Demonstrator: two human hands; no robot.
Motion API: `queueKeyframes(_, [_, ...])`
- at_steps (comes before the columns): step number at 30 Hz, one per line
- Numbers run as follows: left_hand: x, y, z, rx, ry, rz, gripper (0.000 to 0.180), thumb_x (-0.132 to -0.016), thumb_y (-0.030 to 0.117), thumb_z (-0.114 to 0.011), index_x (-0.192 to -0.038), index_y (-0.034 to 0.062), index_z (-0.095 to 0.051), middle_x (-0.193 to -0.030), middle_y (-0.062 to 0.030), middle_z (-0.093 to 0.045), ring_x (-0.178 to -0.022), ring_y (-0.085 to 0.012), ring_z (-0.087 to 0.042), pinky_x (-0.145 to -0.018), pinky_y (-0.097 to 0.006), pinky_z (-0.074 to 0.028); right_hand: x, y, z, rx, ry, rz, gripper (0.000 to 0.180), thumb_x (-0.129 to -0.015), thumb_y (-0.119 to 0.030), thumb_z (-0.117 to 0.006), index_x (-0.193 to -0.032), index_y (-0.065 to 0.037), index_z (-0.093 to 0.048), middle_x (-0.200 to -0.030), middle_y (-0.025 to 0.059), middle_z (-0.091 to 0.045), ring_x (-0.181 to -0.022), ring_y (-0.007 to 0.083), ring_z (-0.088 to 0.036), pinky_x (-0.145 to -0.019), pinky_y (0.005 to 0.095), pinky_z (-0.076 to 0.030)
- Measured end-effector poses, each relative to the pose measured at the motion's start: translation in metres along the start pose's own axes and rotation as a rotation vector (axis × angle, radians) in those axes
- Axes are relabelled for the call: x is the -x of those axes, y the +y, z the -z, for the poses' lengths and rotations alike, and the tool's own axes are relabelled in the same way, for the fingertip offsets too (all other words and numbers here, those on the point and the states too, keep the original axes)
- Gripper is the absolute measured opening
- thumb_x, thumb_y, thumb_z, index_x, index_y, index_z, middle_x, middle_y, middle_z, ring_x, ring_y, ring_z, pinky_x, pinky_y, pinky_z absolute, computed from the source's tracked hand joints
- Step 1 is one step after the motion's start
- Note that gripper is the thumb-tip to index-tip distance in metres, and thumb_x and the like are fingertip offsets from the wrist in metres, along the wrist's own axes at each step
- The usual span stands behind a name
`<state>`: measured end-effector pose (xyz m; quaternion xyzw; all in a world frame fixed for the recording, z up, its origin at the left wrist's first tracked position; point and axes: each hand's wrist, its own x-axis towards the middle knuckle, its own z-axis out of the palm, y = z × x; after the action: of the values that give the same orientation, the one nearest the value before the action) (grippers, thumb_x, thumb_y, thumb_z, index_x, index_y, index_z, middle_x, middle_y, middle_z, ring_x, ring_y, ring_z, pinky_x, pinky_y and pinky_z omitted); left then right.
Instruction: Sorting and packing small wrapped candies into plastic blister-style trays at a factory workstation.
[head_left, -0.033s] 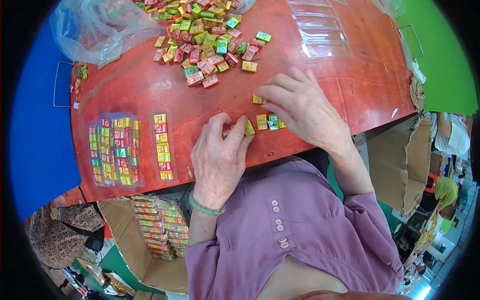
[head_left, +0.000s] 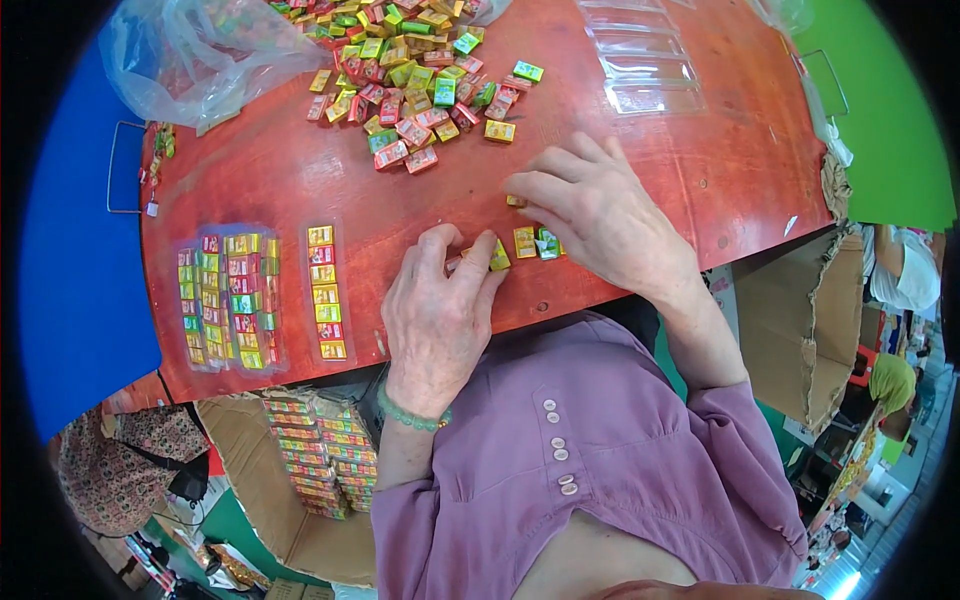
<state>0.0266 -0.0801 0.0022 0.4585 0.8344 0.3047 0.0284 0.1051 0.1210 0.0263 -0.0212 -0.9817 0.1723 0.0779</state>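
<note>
On the red table, my left hand [head_left: 437, 300] is closed, its fingertips pressed on a small yellow-green box [head_left: 499, 257]. Just right of it, a yellow box [head_left: 525, 242] and a green box [head_left: 548, 243] stand in the same row. My right hand [head_left: 605, 210] reaches over the row with its fingers bent around another small yellow box [head_left: 515, 200]; most of that box is hidden. Further up lies a loose heap of small red, yellow and green boxes [head_left: 420, 90].
Left on the table lie a clear tray strip filled with boxes [head_left: 326, 292] and several more filled strips [head_left: 230, 300]. Empty clear trays [head_left: 645, 65] lie far right, a plastic bag [head_left: 200, 60] far left. Cardboard cartons [head_left: 320, 555] [head_left: 790, 330] stand below the edge.
My right hand has shifted very slightly left and covers a little more of the yellow box. My left hand stays in place.
</note>
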Motion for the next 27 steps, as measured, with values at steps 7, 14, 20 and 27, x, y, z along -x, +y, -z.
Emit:
queueKeyframes(7, [0.0,-0.003,0.001,0.007,0.034,-0.031,0.036,-0.081,0.011,-0.081,-0.115,0.0048,-0.072,-0.104,-0.0081,-0.058,-0.089,-0.0255,-0.062,-0.071,-0.039,-0.055,-0.006,0.005,0.003,0.111,-0.039,0.025,0.023,-0.089,-0.007,-0.072,-0.112,-0.009,-0.071,-0.098,0.0068,-0.062,-0.099,0.0274,-0.058,-0.089,0.0431,-0.043])
queueKeyframes(14, [-0.002,-0.007,0.001,0.02,0.004,-0.048,0.037,-0.082,0.011,-0.081,-0.117,0.0049,-0.07,-0.105,-0.0084,-0.058,-0.091,-0.0261,-0.062,-0.071,-0.04,-0.055,0.05,0.001,0.028,-0.182,0.107,-0.328,0.021,-0.092,-0.003,-0.069,-0.113,0.0,-0.07,-0.099,0.013,-0.063,-0.09,0.0312,-0.066,-0.078,0.0399,-0.053])
queueKeyframes(20, [-0.006,-0.007,0.001,0.021,-0.007,-0.061,0.035,-0.082,0.01,-0.08,-0.115,0.005,-0.07,-0.105,-0.0085,-0.058,-0.092,-0.0279,-0.062,-0.072,-0.041,-0.055,0.071,0.002,0.017,-0.274,0.11,-0.434,0.024,-0.092,-0.003,-0.071,-0.116,0.001,-0.069,-0.106,0.0134,-0.064,-0.094,0.0293,-0.067,-0.079,0.0368,-0.054])
queueKeyframes(27, [-0.009,-0.008,0.005,0.036,-0.038,-0.03,0.035,-0.082,0.006,-0.079,-0.116,0.005,-0.071,-0.106,-0.0109,-0.061,-0.089,-0.0293,-0.066,-0.073,-0.04,-0.054,0.071,0.001,0.016,-0.314,0.067,-0.423,0.029,-0.091,-0.003,-0.073,-0.118,0.002,-0.067,-0.113,0.0133,-0.063,-0.096,0.0278,-0.067,-0.08,0.0357,-0.054])
